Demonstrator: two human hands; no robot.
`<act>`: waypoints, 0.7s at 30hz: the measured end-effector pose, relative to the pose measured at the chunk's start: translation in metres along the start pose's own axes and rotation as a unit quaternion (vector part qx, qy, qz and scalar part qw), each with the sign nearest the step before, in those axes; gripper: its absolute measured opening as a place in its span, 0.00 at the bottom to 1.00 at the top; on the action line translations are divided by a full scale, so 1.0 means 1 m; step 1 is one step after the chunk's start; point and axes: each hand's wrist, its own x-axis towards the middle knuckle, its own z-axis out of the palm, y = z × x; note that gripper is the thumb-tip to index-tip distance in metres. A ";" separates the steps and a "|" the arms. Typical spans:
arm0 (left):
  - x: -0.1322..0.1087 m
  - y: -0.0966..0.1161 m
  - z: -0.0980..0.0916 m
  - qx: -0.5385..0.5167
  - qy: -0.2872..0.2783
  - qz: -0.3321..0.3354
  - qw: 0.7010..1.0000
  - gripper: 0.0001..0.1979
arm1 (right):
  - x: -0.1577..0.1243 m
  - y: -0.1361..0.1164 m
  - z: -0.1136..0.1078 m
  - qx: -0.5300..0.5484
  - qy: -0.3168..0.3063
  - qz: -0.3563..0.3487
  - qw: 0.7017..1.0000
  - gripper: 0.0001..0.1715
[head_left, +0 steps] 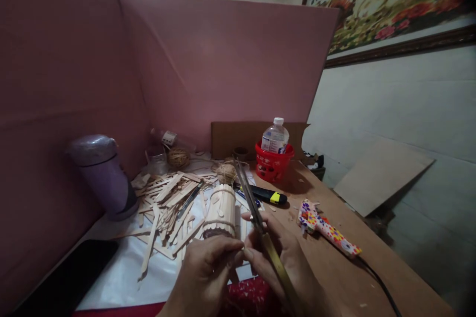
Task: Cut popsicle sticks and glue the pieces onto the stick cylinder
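Observation:
My right hand [288, 252] is closed around a pair of scissors [247, 189] with dark blades pointing up and away and a brass-coloured handle. Its thumb and fingertip meet those of my left hand [206, 267], which is closed in a pinch. Something tiny and pale shows between the fingertips, too small to name. Just beyond my left hand lies a barrel-like cylinder of wooden craft sticks [223, 210], ringed with twine and carrying small wooden ovals on its side. Red cloth [253, 294] with pale specks shows below my hands.
Loose craft sticks [171, 203] are heaped on white sheeting at left, near a purple tumbler [104, 178] and a dark flat object [67, 277]. Twine balls [225, 173], a red bucket [273, 166] holding a plastic bottle [275, 136], a utility knife [266, 195] and a corded, flower-patterned glue gun [327, 230] stand around.

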 end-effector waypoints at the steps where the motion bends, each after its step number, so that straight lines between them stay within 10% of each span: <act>1: 0.001 0.001 0.001 -0.040 -0.007 -0.040 0.998 0.08 | -0.001 0.004 0.000 -0.013 0.000 -0.014 1.000 0.18; 10: 0.004 0.004 -0.001 -0.201 -0.024 -0.206 0.958 0.14 | -0.003 0.013 0.003 -0.010 0.018 0.000 1.000 0.19; 21: 0.015 0.010 -0.015 -0.391 0.125 -0.222 0.885 0.13 | -0.006 0.014 0.006 0.075 -0.094 0.024 0.992 0.42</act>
